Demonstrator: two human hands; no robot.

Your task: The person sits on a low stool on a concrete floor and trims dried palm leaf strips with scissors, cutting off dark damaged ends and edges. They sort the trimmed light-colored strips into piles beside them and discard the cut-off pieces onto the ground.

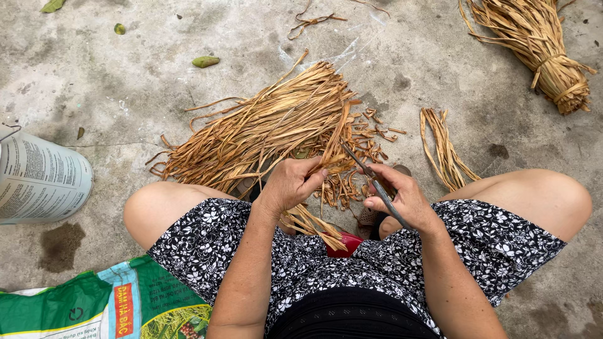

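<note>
A person sits low over a concrete floor (125, 81), knees spread, seen from above. The left hand (292, 182) is clenched around a small bunch of dried straw-coloured strips (333, 150), whose long axis runs from near the lap up and away from the body, the far ends rising just past the fingers. The right hand (402, 198) grips a pair of scissors (367, 172), blades pointing up and leftward toward the held strips, tips just beside them; this hand is the nearer to the cut point. Directly beyond both hands lies a loose fan of long dried strips (264, 129), angled from lower left to upper right. Short trimmed scraps (370, 141) litter the floor just past the scissors. To the right of the right hand lies a small separate bundle (443, 150); farther up and right, a tied sheaf (540, 50). Left of the left hand, well apart, are a pale bucket (41, 179) and a green sack (94, 307). Open floor lies beyond.
</note>
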